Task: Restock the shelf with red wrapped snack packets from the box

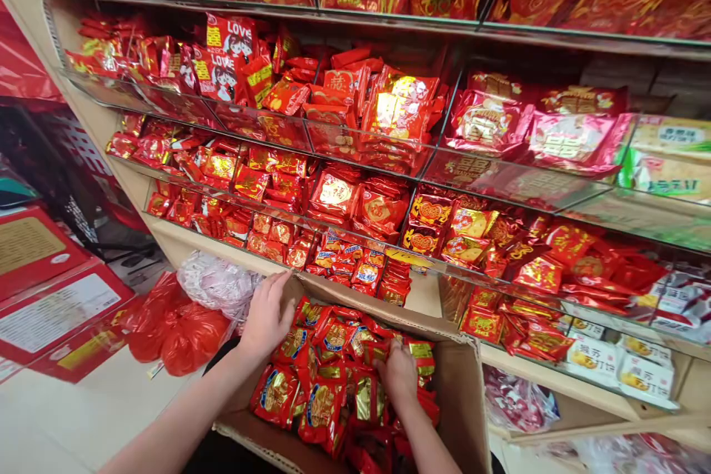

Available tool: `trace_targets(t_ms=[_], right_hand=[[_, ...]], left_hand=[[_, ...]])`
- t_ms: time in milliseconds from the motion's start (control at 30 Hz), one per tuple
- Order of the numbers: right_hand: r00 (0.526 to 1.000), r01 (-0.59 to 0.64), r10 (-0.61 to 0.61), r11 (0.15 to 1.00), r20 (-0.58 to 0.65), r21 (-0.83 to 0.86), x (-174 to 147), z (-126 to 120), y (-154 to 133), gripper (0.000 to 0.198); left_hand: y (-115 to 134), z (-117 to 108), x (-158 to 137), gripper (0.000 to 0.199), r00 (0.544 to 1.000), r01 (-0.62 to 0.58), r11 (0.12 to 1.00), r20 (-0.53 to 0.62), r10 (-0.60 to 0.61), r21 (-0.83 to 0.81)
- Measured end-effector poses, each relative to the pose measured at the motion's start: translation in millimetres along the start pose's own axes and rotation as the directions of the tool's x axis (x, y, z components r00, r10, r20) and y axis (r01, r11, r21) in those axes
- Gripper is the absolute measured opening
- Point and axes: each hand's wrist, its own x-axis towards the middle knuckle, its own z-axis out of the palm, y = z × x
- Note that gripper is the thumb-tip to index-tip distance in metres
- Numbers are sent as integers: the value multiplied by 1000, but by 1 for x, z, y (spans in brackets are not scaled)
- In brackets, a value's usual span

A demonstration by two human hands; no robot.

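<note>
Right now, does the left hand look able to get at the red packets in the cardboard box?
Probably yes: the left hand is at the rim of the cardboard box, whose top is open, and nothing visible covers the nearest red packets.

Cardboard box (464, 404) of red packets (322, 407) below stocked shelves (605, 394)

The left hand (268, 316) rests on the box's far left corner. The right hand (398, 370) reaches inside, its fingers touching the packets; whether it grips one is hard to tell. Red and gold sweets (400, 107) fill most of the shelves, with white packs (619, 366) at the lower right. On the floor to the left sit a red plastic bag (192, 337), a clear bag (214, 283) and red cartons (55, 311).
</note>
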Motion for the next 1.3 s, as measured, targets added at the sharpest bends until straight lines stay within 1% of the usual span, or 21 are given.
trace_targets(t_ms=[67,100,167,200,233,300,333,367,467,567,633,733,800,867,900,933,1000,1067,1167,1233,1300], right_hand=[[999,41,-43,994,20,103,-5,-10,-2,22],[997,65,-70,985,27,158,-9,-16,-5,22],[991,116,-130,957,35,267,-21,-29,-13,24],[986,135,-161,921,43,366,-28,-35,-18,27],[981,137,-187,859,53,493,-35,-40,-24,30],[973,89,-217,662,77,744,-49,-50,-36,34],[975,53,-207,558,77,828,-55,-53,-41,34],[981,28,-179,485,68,874,-60,-55,-45,34],[997,12,-80,406,23,914,-66,-54,-49,29],[996,-43,-60,333,67,942,-66,-50,-43,26],[994,-26,-87,389,65,921,-65,-50,-38,26],[977,142,-212,579,-20,803,-64,-55,-32,26],[961,223,-273,671,-45,707,-64,-57,-31,28],[971,225,-220,720,-91,657,-64,-57,-32,32],[978,206,-159,727,-132,655,-65,-55,-33,34],[982,181,-93,723,-167,667,-66,-53,-34,36],[982,140,-9,698,-187,702,-67,-48,-35,38],[986,127,-13,709,-166,694,-67,-45,-35,39],[981,143,-41,807,-188,574,-65,-44,-34,42],[979,138,-38,850,-202,509,-64,-45,-32,43],[976,135,-27,854,-217,502,-63,-46,-32,42]], left_hand=[[21,-3,-8,42,995,-95,985,-9,95,-142],[33,-4,-13,41,994,-98,968,30,107,-230],[59,0,-21,40,986,6,909,152,63,-418],[72,3,-24,42,977,100,855,213,12,-509],[83,7,-27,44,960,207,780,278,-44,-590],[100,16,-30,34,901,372,632,428,-70,-680],[106,19,-30,31,875,429,574,478,-73,-697],[111,22,-31,30,858,465,535,508,-76,-705],[116,24,-30,30,857,491,480,502,-116,-727],[113,20,-28,26,868,469,480,487,-96,-742],[110,17,-25,24,863,458,514,502,-60,-726],[107,13,-23,22,827,421,601,559,52,-679],[110,14,-24,21,809,429,600,582,78,-675],[116,17,-28,21,834,490,499,551,-30,-715],[120,20,-31,23,848,517,420,514,-131,-746],[123,23,-35,23,845,534,339,482,-232,-774],[129,30,-43,22,807,559,203,471,-357,-804],[132,34,-49,25,772,590,133,508,-383,-796],[132,35,-50,28,770,597,153,509,-384,-788],[130,34,-48,30,796,571,221,466,-387,-791],[128,34,-46,31,822,547,307,428,-377,-779]])
